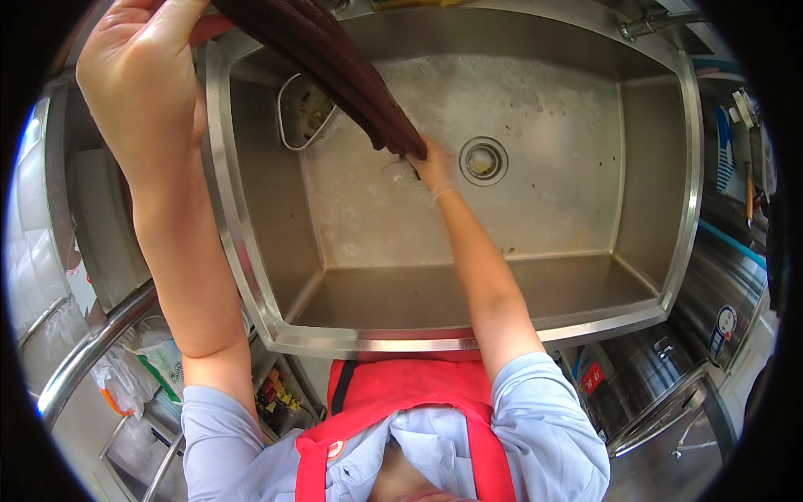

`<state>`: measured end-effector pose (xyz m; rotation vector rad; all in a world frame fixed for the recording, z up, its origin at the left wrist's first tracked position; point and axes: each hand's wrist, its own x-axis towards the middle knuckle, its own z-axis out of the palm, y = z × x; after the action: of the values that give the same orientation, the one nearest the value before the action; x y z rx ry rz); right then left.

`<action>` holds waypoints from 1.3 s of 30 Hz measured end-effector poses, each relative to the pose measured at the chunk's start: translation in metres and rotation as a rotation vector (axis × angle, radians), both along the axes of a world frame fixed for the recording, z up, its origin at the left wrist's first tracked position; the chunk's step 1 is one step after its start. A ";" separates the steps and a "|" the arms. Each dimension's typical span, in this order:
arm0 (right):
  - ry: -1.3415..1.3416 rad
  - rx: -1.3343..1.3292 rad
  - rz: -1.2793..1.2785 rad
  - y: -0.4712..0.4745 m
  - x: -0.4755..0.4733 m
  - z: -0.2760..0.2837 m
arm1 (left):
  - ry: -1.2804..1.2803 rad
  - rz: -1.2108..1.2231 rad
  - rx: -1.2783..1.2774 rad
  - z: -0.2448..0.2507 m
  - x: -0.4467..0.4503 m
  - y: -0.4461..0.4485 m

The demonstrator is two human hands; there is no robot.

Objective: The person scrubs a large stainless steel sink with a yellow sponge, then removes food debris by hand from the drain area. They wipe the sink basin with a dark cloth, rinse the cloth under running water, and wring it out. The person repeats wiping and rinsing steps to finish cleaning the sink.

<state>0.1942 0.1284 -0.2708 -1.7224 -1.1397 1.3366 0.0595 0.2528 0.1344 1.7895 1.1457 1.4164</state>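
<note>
A dark brown cloth (332, 69) is stretched slantwise above the left part of a stainless steel sink (552, 188). Its lower end is gripped by my right hand (433, 164), near the drain (483, 161). My left hand (147, 50) is raised at the top left, at the cloth's upper end, with the fingers bent around it; part of that grip is cut off by the picture's edge. Behind the cloth, in the sink's far left corner, stands a white-rimmed strainer or container (290, 139) with food scraps in it, partly hidden.
A metal faucet or pipe (652, 26) reaches in at the top right. The sink's raised rim (401, 344) runs close before my red apron. Brushes (724, 150) hang at the right, above a large steel vessel (652, 357). A curved metal rail (100, 345) and plastic bags are at the left.
</note>
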 end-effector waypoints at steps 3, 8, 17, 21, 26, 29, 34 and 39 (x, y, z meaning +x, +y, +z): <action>-0.390 -0.068 0.127 0.009 0.006 0.038 | 0.042 -0.039 -0.026 0.005 -0.010 0.006; -0.038 0.876 0.024 0.082 -0.012 0.210 | -0.019 -0.098 -0.042 -0.008 -0.024 0.004; -0.041 0.708 0.035 0.131 -0.066 0.265 | -0.009 -0.047 -0.109 -0.010 -0.049 0.026; -0.132 0.618 -0.143 0.111 -0.067 0.168 | 0.001 -0.058 -0.094 -0.013 -0.046 0.022; -0.124 0.554 -0.175 0.083 -0.060 0.063 | 0.013 -0.068 -0.070 -0.013 -0.040 0.017; -0.072 0.348 -0.167 0.062 -0.051 0.015 | -0.032 -0.079 -0.086 -0.014 -0.041 0.016; 0.266 0.012 -0.282 0.044 -0.038 0.014 | 0.006 -0.084 -0.099 -0.016 -0.047 0.008; 0.844 0.078 -0.515 0.044 -0.015 0.093 | -0.268 0.047 -0.034 -0.048 -0.051 -0.029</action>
<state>0.1796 0.1721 -0.1782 -1.0760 -0.2408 1.4212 0.0090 0.2241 0.0864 1.5035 1.0692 1.5977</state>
